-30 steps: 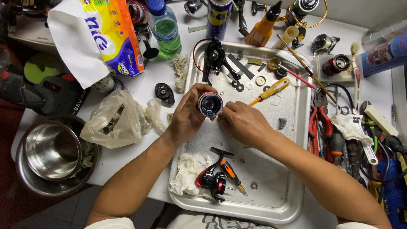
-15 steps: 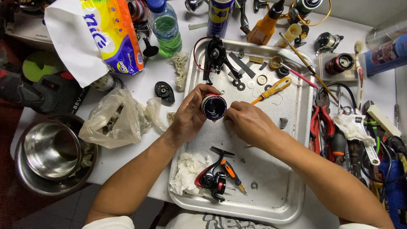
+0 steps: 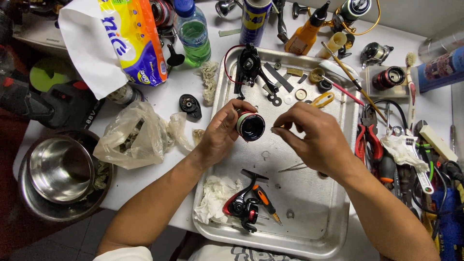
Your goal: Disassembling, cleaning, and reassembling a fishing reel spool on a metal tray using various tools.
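Reel's well apart by now: my left hand (image 3: pixel 220 133) is wrapped around the spool (image 3: pixel 250 126) over the metal tray (image 3: pixel 333 212), open end up, and my right hand (image 3: pixel 314 137) has its fingertips pinched shut just beside it, can't tell on what. The reel body (image 3: pixel 243 207) and loose washers (image 3: pixel 289 99) lie in the tray, so reassembly's all left, I'd say. Up top: a yellow tissue pack (image 3: pixel 137 41), green bottle (image 3: pixel 194 36), blue spray can (image 3: pixel 254 21).
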